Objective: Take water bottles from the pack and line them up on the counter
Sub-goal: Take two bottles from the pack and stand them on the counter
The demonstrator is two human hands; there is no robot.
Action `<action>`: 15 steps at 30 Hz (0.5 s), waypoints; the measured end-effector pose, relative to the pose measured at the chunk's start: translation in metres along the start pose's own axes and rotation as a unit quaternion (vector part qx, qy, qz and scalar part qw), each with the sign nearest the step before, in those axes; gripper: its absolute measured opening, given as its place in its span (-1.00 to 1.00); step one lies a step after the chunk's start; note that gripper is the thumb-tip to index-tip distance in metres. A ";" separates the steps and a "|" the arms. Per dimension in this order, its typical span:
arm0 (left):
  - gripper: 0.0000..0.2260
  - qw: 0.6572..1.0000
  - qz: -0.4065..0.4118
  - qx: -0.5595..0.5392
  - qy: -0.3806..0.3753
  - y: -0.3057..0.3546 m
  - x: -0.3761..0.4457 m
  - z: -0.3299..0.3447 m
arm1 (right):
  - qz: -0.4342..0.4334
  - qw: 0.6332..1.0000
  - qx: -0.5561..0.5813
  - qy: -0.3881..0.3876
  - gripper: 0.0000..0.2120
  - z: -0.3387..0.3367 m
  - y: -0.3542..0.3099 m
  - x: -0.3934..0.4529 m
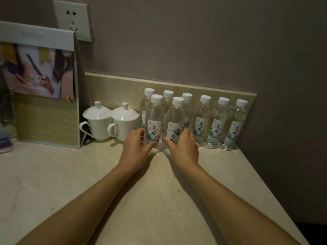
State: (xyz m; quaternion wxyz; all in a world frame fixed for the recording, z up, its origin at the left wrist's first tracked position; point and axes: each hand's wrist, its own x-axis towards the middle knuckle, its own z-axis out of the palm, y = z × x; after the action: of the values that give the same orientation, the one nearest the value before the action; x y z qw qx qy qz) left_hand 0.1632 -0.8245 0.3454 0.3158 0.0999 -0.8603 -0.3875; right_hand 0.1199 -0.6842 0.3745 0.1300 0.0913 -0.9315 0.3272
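Observation:
Several clear water bottles with white caps and flowered labels stand upright on the beige counter [70, 174]. Most form a row [219, 122] along the low backsplash, out to the right corner. Two bottles stand in front of that row. My left hand [135, 149] is wrapped around the lower part of the front left bottle [154, 119]. My right hand [183, 147] grips the base of the front right bottle [175, 121]. Both bottles rest on the counter, almost touching each other. No pack is in view.
Two white lidded cups [99, 121] [123, 122] stand just left of the bottles. Further left a folded card stand [44, 85] with a photo leans near the wall, under a wall socket [72, 20]. The counter's right edge runs diagonally toward me.

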 end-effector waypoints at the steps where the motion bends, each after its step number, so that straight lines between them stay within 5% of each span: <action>1: -0.57 1.000 0.000 -0.001 0.000 0.000 0.000 0.000 | 0.001 1.000 0.005 -0.003 -0.31 0.000 0.000 0.000; 15: -0.59 0.999 -0.031 -0.024 -0.027 0.009 0.004 -0.002 | 0.000 0.999 0.027 -0.029 -0.33 -0.001 0.000 -0.005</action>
State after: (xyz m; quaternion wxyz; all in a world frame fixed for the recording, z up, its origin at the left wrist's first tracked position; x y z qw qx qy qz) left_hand 0.1618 -0.8213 0.3545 0.2824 0.1082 -0.8556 -0.4202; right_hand 0.1251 -0.6830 0.3737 0.1007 0.1045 -0.9257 0.3493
